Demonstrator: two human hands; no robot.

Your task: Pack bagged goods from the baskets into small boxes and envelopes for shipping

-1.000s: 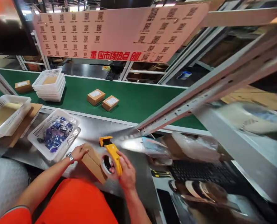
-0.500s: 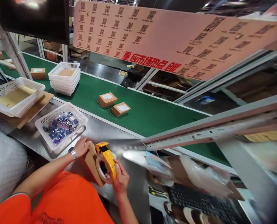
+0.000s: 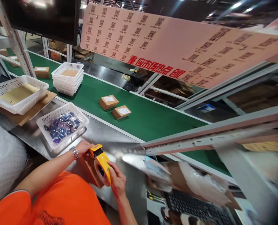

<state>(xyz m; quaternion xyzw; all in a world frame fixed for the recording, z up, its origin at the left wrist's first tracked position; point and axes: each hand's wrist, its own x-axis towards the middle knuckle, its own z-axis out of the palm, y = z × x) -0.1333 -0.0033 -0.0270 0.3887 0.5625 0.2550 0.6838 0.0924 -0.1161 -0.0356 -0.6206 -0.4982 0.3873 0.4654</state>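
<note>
A small brown cardboard box (image 3: 92,172) rests on the steel worktop (image 3: 101,132) right in front of me. My left hand (image 3: 83,147), with a wristwatch, lies over the box's far top edge and holds it. My right hand (image 3: 116,179) grips a yellow tape dispenser (image 3: 101,161) with a roll of brown tape. The dispenser's head sits on top of the box, next to my left hand. Part of the box is hidden behind the dispenser.
A white basket of blue packets (image 3: 62,125) stands left of the box. Further left are a basket with a tan sheet (image 3: 17,93) and bubble wrap (image 3: 2,156). The green conveyor (image 3: 148,118) carries two labelled boxes (image 3: 115,106) and stacked baskets (image 3: 67,78). A keyboard (image 3: 195,209) lies right.
The dispenser has moved left across the top of the box toward my left hand. My view has swung left and tilted.
</note>
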